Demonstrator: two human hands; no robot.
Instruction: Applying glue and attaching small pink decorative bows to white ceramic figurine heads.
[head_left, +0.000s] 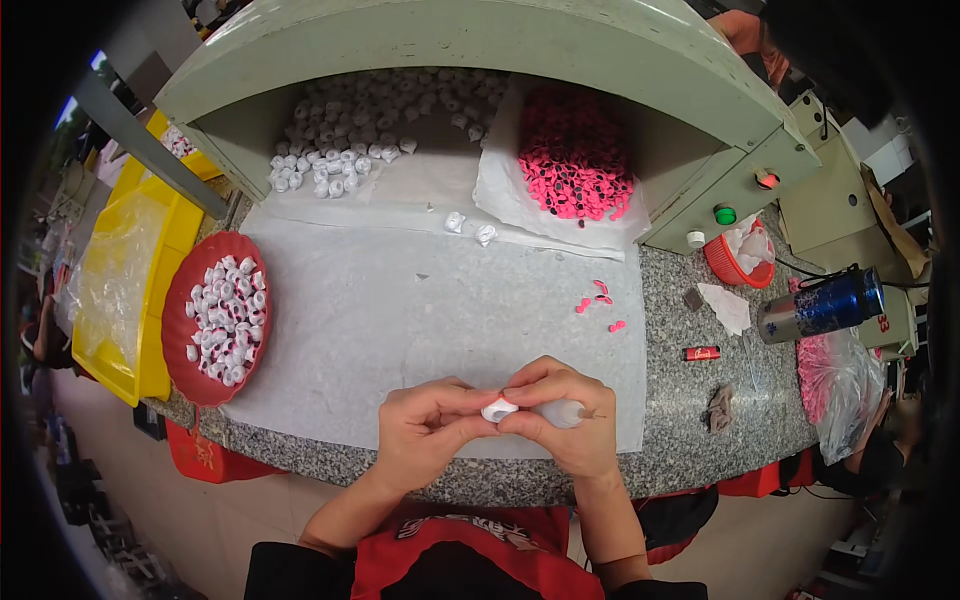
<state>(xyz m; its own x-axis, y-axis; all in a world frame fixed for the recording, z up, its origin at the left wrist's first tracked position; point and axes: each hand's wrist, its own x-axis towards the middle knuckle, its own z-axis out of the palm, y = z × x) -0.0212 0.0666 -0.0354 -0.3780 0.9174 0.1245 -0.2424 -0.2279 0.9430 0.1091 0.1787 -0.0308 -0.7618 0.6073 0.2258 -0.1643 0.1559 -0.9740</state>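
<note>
one small white plastic cap [499, 409] is being pinched between both hands over the worktop's [690, 420] white paper sheet [420, 310]; left hand [432, 430] is closing fingertips on it, right hand [560, 420] is also gripping a small clear bottle [565, 412]. the cap is likely light, stiff, slippery; the rim is best for holding. red dish [180, 320] is holding white caps [228, 318]; red basket [722, 265] is holding white scraps.

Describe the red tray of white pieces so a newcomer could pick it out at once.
Start at the white sheet spread over the speckled stone counter and follow it to its left edge. There sits a round red tray heaped with small white pieces. Unlike the yellow bins beside it, it is round, shallow and red.
</note>
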